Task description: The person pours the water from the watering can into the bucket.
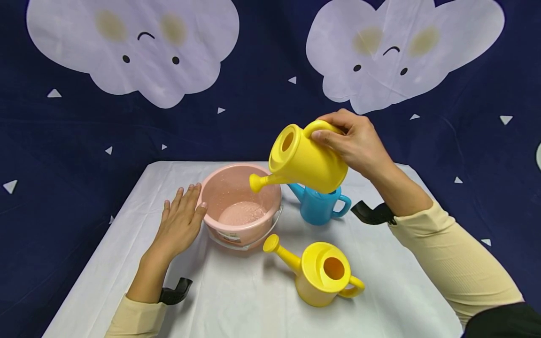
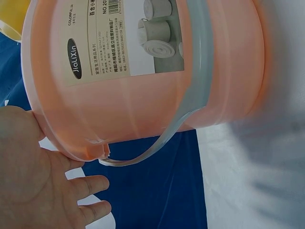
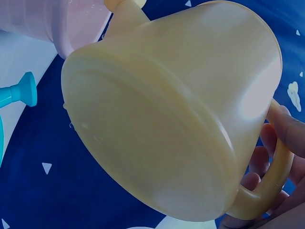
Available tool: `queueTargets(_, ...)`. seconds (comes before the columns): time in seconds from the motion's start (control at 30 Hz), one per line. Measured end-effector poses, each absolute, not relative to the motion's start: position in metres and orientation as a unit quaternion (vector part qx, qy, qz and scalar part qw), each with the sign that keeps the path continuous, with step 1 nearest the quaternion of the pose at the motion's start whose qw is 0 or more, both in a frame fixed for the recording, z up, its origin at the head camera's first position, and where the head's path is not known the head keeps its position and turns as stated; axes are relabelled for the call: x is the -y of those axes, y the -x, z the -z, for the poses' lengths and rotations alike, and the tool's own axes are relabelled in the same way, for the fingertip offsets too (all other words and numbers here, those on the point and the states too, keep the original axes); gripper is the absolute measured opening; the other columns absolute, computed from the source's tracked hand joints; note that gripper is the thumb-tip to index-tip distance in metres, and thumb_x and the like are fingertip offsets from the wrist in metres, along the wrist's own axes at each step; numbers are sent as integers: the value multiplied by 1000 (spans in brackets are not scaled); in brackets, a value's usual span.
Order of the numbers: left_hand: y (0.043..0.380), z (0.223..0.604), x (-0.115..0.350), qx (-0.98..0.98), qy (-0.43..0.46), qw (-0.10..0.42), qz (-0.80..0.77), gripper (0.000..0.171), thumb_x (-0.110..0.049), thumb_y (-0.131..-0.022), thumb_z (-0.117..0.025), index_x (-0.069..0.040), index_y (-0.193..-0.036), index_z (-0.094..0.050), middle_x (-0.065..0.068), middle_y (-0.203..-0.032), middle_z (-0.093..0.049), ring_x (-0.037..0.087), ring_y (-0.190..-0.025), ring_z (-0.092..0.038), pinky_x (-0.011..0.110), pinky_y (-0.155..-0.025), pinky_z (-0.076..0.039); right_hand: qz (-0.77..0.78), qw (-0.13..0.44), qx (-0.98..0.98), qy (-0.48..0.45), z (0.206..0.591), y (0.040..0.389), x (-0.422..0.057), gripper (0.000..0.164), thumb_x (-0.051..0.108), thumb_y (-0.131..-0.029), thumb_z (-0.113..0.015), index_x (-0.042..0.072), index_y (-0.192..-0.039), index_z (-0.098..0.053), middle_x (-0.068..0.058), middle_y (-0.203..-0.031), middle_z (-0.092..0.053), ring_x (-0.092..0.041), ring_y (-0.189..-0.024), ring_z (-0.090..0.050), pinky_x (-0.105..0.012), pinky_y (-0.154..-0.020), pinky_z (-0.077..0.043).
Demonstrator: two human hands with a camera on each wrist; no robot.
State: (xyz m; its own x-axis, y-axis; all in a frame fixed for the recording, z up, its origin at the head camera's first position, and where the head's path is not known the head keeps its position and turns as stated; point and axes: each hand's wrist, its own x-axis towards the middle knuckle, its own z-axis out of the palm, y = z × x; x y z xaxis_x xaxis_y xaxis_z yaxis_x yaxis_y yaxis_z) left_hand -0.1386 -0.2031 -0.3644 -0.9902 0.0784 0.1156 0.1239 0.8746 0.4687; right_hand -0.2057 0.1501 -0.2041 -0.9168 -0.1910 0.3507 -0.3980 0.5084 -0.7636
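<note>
My right hand (image 1: 355, 143) grips the handle of a yellow watering can (image 1: 310, 159), holding it tilted in the air with its spout over the pink bucket (image 1: 211, 225). Some water with bubbles (image 1: 243, 213) lies at the bucket's bottom. In the right wrist view the can's base (image 3: 147, 138) faces the camera, and curled fingers (image 3: 259, 160) wrap the handle. My left hand (image 1: 179, 225) rests against the bucket's left rim, its fingers straight. The left wrist view shows that palm (image 2: 28, 171) beside the rim and the bucket's label (image 2: 124, 38).
A blue watering can (image 1: 317, 206) stands right of the bucket, behind the raised can. Nearer the front, a second yellow watering can (image 1: 317, 281) stands upright on the white tablecloth (image 1: 236, 295). A dark blue cloth with clouds (image 1: 270, 47) hangs behind the table.
</note>
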Motion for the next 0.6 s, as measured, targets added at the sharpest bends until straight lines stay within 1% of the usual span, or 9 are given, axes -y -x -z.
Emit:
queueTargets(0.17,139,364,202,968,50,47,242,63,-51,-101,-17,-20,-153,-6,16,-159,-10,35,-148,4,63,-114,5,-457,109,865,-173,203,206,-149,35,38,-84,-70,15,-110,-70,1,-97,-58,-19,-88,-54,-22,-71,-50)
queueTargets(0.4,139,363,202,967,51,45,244,62,-51,-101,-17,-19,-153,-5,15,-160,-9,35,-148,5,63,-114,6,-450,107,870,-174,201,207,-146,35,39,-84,-70,16,-110,-70,1,-100,-59,-18,-89,-54,-23,-72,-50)
queueTargets(0.6,139,364,203,968,52,42,243,63,-51,-101,-17,-20,-153,-4,14,-160,-8,35,-148,5,62,-114,7,-443,104,873,-176,200,208,-143,34,39,-84,-70,16,-110,-70,0,-97,-58,-19,-87,-54,-24,-71,-50)
